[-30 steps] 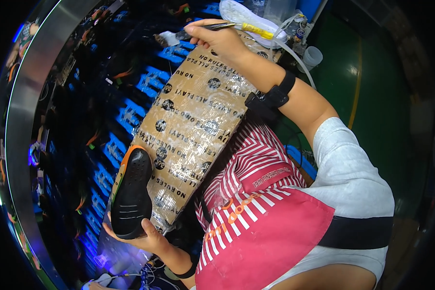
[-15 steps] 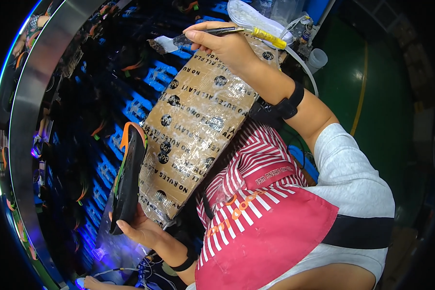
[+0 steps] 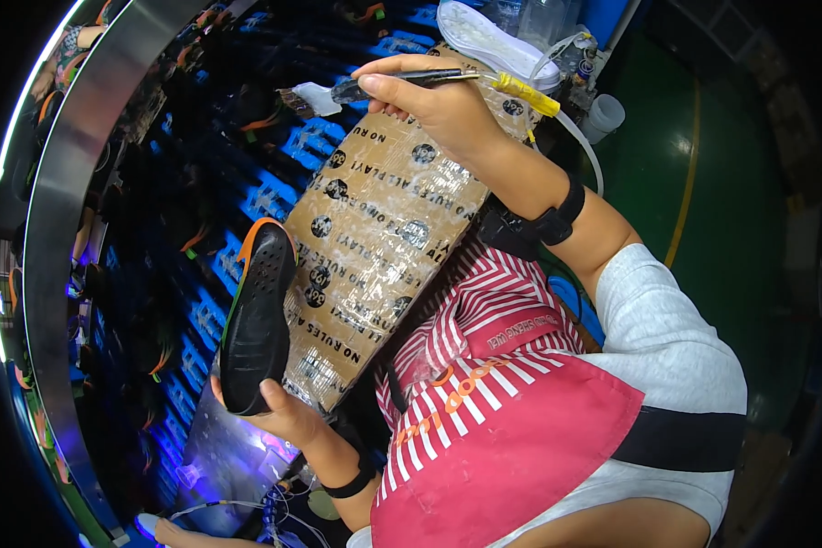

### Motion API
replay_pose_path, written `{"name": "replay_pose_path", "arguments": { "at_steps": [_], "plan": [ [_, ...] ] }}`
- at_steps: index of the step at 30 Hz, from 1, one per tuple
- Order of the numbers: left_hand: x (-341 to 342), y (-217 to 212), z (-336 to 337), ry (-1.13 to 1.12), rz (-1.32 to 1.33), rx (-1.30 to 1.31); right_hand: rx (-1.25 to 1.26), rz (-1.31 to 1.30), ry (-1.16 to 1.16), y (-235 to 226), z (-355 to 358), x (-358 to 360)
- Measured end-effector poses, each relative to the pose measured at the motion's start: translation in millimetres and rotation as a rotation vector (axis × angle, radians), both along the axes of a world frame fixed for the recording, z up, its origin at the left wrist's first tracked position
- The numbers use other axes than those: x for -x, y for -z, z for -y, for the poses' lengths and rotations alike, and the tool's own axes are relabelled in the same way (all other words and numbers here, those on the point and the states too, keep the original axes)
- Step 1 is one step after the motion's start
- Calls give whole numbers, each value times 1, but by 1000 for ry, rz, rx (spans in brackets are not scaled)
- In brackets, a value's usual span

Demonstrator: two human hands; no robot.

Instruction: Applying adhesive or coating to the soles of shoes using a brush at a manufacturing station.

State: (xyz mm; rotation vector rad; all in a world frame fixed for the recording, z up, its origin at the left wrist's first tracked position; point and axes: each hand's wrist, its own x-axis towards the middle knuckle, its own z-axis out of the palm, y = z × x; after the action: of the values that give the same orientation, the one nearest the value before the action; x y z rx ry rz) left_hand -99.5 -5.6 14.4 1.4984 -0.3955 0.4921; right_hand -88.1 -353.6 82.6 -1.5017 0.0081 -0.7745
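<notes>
My left hand [image 3: 279, 416] is closed round one end of a black shoe sole [image 3: 258, 315] with an orange and green edge. Small holes dot the upper half of its face, which is tilted toward me. Up at the top, my right hand [image 3: 420, 91] grips a brush [image 3: 374, 89] with a dark handle; its whitish bristles point left. A hose with a yellow-wrapped joint [image 3: 525, 93] runs from the handle's back end. Below the brush lies a board wrapped in brown printed tape [image 3: 365, 219], shiny and smeared with white, and the sole overlaps its left edge.
A white shoe sole [image 3: 493, 41] rests at the board's far end, near a white cup [image 3: 603, 119]. To the left, a blue slatted conveyor [image 3: 274, 196] carries several dark soles, with a metal rail [image 3: 55, 228] beyond it. Another person's hand [image 3: 160, 530] shows at the bottom left.
My left hand has turned the sole, so its holed face shows instead of its side. The right hand and brush have shifted slightly right and down in the picture.
</notes>
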Motion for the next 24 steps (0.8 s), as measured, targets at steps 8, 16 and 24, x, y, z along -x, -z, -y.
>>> {"name": "replay_pose_path", "arguments": {
  "at_steps": [8,16,24],
  "plan": [
    [36,-8,10,-61,-373,98,-6,33,-9,6,-2,1],
    [30,1,1,102,-967,908,23,9,-62,-1,-12,7],
    [22,17,13,269,-1170,979,18,35,-118,-19,-28,8]
  ]
}}
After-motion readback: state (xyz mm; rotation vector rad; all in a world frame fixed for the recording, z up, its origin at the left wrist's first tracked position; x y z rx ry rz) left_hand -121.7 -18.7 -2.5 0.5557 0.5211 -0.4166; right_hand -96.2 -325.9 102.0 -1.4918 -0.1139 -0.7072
